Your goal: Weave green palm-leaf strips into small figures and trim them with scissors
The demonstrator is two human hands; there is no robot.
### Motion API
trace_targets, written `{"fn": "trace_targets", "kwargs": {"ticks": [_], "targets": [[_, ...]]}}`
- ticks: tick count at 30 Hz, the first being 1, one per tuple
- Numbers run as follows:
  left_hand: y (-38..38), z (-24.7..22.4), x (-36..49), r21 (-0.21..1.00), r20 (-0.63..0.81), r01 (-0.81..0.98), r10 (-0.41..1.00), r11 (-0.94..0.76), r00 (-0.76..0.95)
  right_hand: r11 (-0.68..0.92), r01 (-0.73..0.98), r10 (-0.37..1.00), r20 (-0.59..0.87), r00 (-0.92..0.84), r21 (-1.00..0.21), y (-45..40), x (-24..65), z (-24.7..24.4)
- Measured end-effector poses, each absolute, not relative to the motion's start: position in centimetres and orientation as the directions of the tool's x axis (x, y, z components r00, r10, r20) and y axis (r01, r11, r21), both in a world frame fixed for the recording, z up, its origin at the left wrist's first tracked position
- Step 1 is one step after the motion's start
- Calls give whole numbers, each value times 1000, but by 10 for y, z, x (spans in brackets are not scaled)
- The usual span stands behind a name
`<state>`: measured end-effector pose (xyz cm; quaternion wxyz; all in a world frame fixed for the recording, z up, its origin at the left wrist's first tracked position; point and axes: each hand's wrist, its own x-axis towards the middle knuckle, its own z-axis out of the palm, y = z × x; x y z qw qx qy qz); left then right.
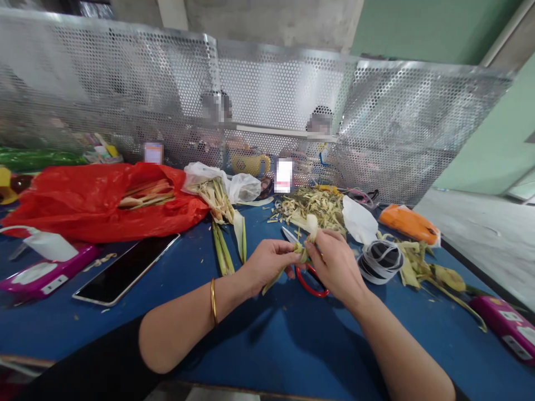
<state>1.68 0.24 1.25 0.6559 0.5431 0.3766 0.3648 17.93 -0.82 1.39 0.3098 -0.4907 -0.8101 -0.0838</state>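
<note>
My left hand [275, 260] pinches a pale green strip of husk-like plant leaf [301, 254], whose tail hangs below the fingers. Close against it, my right hand [335, 260] grips the same leaf strip, with a pale folded end standing up above the thumb. On the table just beneath both hands lie scissors [312, 285] with red handles, their blades pointing away and partly covered by the fingers. Beyond them spreads a heap of cut leaf scraps [311, 206]. Longer green and pale stalks [223, 248] rest left of my hands.
A red plastic bag [83, 200] with dried strips, a dark phone [129, 270] and a purple power strip [50, 273] lie left. To the right are a striped roll of ribbon [381, 262], an orange packet [409, 224] and another power strip [504, 328]. A perforated metal screen [271, 83] borders the blue table.
</note>
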Motion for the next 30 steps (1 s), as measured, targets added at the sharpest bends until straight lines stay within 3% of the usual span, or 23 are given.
{"fn": "trace_targets", "kwargs": {"ticks": [4,9,16,19,25,30], "targets": [[5,8,15,992,-94,-31,884,122,458,313,884,876,466,-127,-347,-8,180,11],[5,-2,21,976,-52,-173,915,131,400,197,783,950,312,-4,-590,-5,177,2],[6,-9,25,946,-90,-269,946,178,310,115,732,974,221,50,-672,-2,176,-2],[11,-11,23,934,-118,-293,951,204,287,171,689,978,206,-32,-704,-3,185,10],[14,-9,19,892,-227,-328,935,312,271,253,406,932,109,-345,-878,-8,207,36],[14,-7,19,866,-270,-331,907,375,323,136,245,891,10,-453,-960,-12,214,41]]}}
